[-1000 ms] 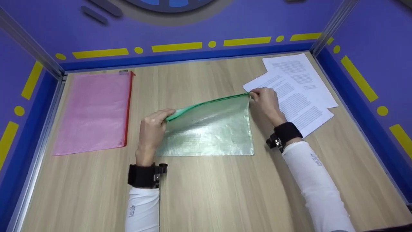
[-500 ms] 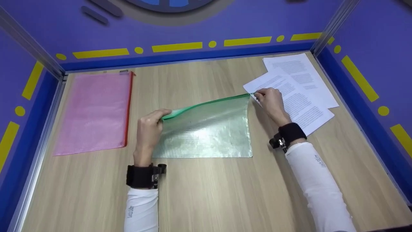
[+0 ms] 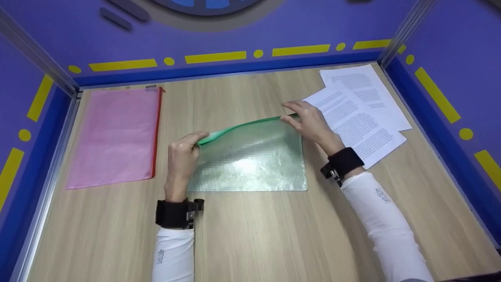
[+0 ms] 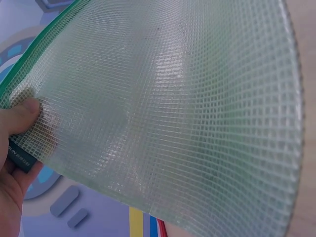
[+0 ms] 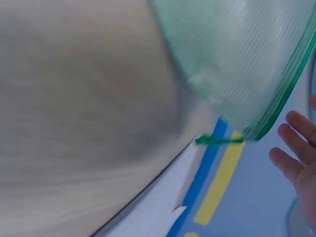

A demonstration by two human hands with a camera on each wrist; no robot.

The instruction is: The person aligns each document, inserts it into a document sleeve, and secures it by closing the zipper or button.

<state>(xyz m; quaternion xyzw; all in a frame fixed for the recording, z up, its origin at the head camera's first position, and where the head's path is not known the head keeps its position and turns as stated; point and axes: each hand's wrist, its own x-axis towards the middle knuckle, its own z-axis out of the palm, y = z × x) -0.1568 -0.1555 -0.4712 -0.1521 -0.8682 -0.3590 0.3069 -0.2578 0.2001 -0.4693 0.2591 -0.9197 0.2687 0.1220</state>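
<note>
Head view: left hand [image 3: 183, 156] curled round green pouch [image 3: 250, 160], right hand [image 3: 312, 123] splayed (contact unclear).

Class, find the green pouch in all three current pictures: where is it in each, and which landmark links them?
Head: the green pouch is at the centre, gripped by the left hand.
Left wrist: the green pouch fills most of the picture.
Right wrist: the green pouch is at the upper right.
Shared landmark: the green zip edge, respectively along the pouch's top, upper left, and far right.
</note>
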